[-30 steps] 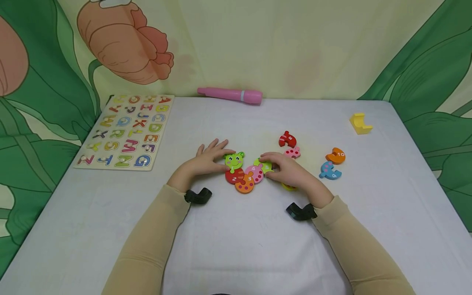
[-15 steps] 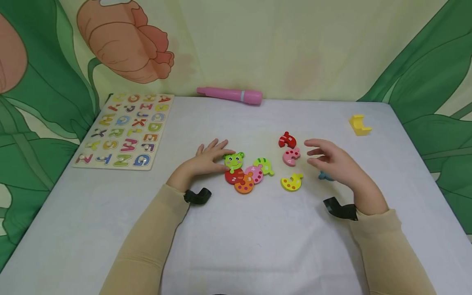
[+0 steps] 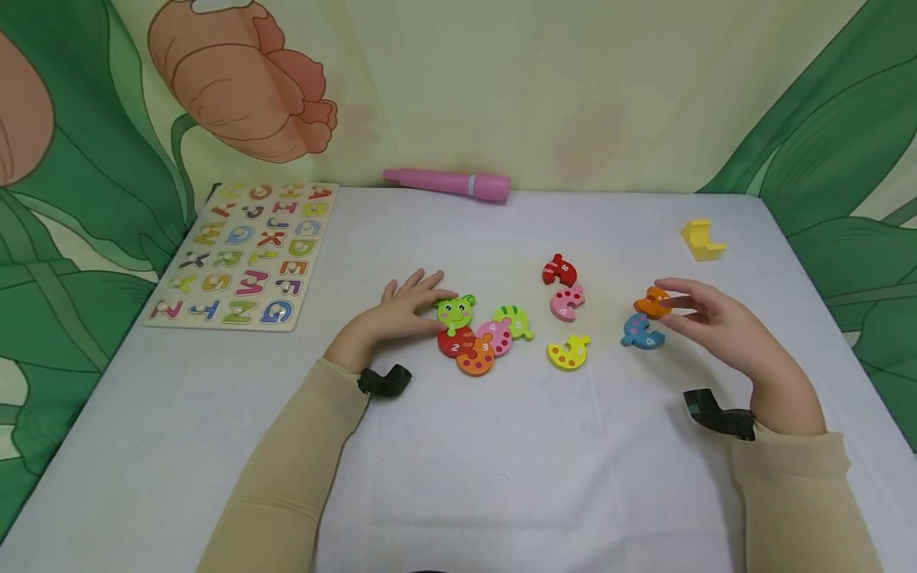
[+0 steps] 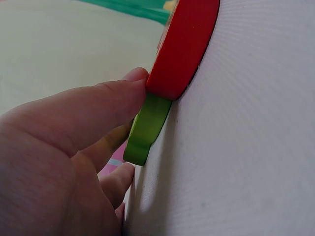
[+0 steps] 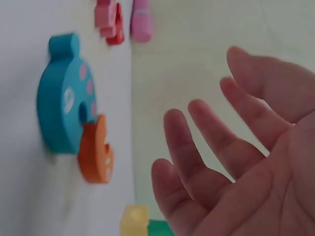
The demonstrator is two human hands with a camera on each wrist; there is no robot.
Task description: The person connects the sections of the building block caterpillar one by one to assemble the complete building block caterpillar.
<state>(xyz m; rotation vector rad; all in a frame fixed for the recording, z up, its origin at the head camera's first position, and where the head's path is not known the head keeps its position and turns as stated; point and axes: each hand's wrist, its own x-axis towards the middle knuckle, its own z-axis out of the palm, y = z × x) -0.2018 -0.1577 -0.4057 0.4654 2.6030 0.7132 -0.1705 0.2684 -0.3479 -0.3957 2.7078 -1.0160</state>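
My left hand (image 3: 397, 314) rests beside a joined caterpillar puzzle, its thumb and forefinger touching the left side of the green smiling head piece (image 3: 454, 311) and the red piece 2 (image 3: 452, 344). In the left wrist view the thumb (image 4: 115, 105) lies against the red edge. Joined on are orange piece 3 (image 3: 474, 364), pink piece 4 (image 3: 499, 337) and green piece 5 (image 3: 517, 329). My right hand (image 3: 738, 330), fingers parted and holding nothing, hovers by orange piece 10 (image 3: 648, 303) and blue piece 9 (image 3: 641, 334). The right wrist view shows it apart from both.
Between the hands lie a yellow puzzle piece (image 3: 567, 355), a pink one (image 3: 566, 304) and red piece 8 (image 3: 560, 269). A yellow block (image 3: 703, 241) sits back right. An alphabet board (image 3: 236, 278) lies left, and a pink pen-shaped object (image 3: 447, 183) at the back.
My right hand has left green piece 5 and moved right, past the loose pieces, to beside the orange and blue ones. The left hand has stayed in place.
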